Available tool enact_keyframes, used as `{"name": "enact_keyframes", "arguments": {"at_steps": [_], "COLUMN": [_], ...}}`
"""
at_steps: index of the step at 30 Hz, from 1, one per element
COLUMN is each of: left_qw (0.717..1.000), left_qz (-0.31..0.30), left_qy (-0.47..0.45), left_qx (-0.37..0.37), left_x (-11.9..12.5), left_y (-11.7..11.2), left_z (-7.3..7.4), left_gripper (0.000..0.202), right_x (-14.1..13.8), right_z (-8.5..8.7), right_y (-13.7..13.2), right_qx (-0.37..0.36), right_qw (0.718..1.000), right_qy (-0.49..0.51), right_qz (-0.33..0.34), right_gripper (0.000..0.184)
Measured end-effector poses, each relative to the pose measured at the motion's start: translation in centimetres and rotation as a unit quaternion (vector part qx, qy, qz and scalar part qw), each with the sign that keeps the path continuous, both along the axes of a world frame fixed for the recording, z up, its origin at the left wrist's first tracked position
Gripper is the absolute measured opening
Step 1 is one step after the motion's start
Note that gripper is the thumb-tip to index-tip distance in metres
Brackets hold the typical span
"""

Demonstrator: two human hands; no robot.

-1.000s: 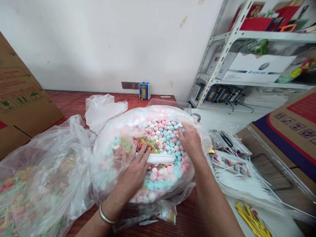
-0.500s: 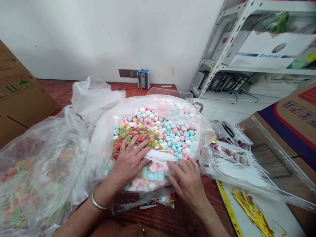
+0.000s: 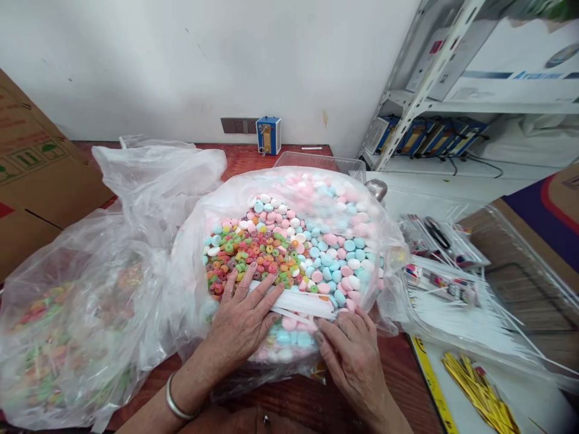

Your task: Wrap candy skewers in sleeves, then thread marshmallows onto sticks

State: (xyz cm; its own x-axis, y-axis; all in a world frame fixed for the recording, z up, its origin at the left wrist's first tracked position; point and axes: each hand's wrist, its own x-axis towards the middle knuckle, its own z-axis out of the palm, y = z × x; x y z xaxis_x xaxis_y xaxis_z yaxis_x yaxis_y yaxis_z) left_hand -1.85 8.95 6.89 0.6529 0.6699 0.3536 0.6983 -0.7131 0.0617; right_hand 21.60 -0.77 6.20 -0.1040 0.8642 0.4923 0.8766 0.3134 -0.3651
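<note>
A large clear plastic bag point(image 3: 190, 235) lies opened in front of me, full of pink, blue and white round candies point(image 3: 332, 253). Colourful ring-shaped pieces point(image 3: 257, 247) are heaped over its left part. A bundle of thin white sticks point(image 3: 305, 302) rests across the candies. My left hand point(image 3: 246, 319) lies with spread fingers over the bundle's left end, fingertips among the rings. At the right end, my right hand point(image 3: 353, 349) touches the stick tips and candies with bent fingers, its thumb apart.
Another clear bag of coloured rings point(image 3: 67, 343) stands left, beside a cardboard box point(image 3: 40, 163). On the right are a bag of white sticks point(image 3: 456, 313), gold twist ties point(image 3: 482, 392) and a plastic bin point(image 3: 525, 271). A metal scoop point(image 3: 376, 188) and shelving point(image 3: 425, 90) are behind.
The view has shifted slightly. The stick bundle looks straighter and lies lower in view, and both hands have moved down with it. My right fingertips remain at its right end.
</note>
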Motion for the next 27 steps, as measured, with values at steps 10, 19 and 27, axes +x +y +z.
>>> {"name": "enact_keyframes", "arguments": {"at_steps": [10,19,27], "left_qw": [1.000,0.954,0.838], "left_qz": [0.005,0.090,0.175], "left_qy": [-0.009,-0.278,-0.437], "left_qx": [-0.021,-0.069,-0.275], "left_x": [-0.2,-3.2,-2.5], "left_y": [0.6,-0.8,-1.9], "left_z": [2.2,2.6,3.0], "left_gripper": [0.065,0.046,0.014], "right_x": [-1.8,-5.5,-5.0], "right_z": [4.4,3.4,2.9], "right_y": [3.7,6.4,5.9], "right_qx": [0.096,0.010,0.051], "right_qw": [0.995,0.997,0.994], "right_qy": [-0.008,-0.048,0.045], "right_qz": [-0.022,0.066,0.091], "right_gripper": [0.010,0.015,0.012]}}
